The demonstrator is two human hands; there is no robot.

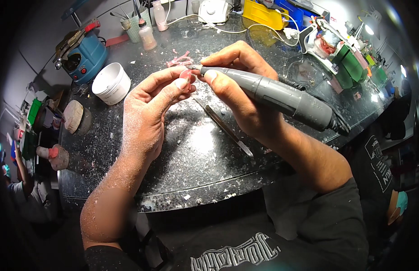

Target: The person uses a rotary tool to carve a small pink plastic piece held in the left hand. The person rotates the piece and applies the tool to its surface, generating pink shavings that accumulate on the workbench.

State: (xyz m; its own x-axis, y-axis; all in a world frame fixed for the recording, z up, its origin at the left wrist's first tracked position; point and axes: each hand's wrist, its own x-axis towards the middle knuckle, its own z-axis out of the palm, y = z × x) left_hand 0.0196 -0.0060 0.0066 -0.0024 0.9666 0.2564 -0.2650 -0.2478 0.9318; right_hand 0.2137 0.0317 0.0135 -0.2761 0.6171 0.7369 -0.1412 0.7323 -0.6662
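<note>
Dusted with white powder, my left hand (148, 104) pinches a small pink denture piece (187, 75) between thumb and fingers. My fingers cover part of its shape. My right hand (245, 88) is wrapped round a thick grey rotary handpiece (281, 95), holding it like a pen, with the cord running off its back end. The handpiece's thin metal tip meets or nearly meets the pink piece; I cannot tell whether they touch. Below both hands, a slim metal spatula (225, 128) lies on the dusty black worktable (173, 180). Pink scraps (180, 58) lie just beyond my fingers.
On the left are a white tub (111, 84), a blue machine (85, 54), a round plaster block (73, 116) and a pink-and-white mould (58, 156). Bottles (147, 36) and a white control box (214, 11) stand at the back. Yellow (263, 15) and green bins (347, 65) line the right.
</note>
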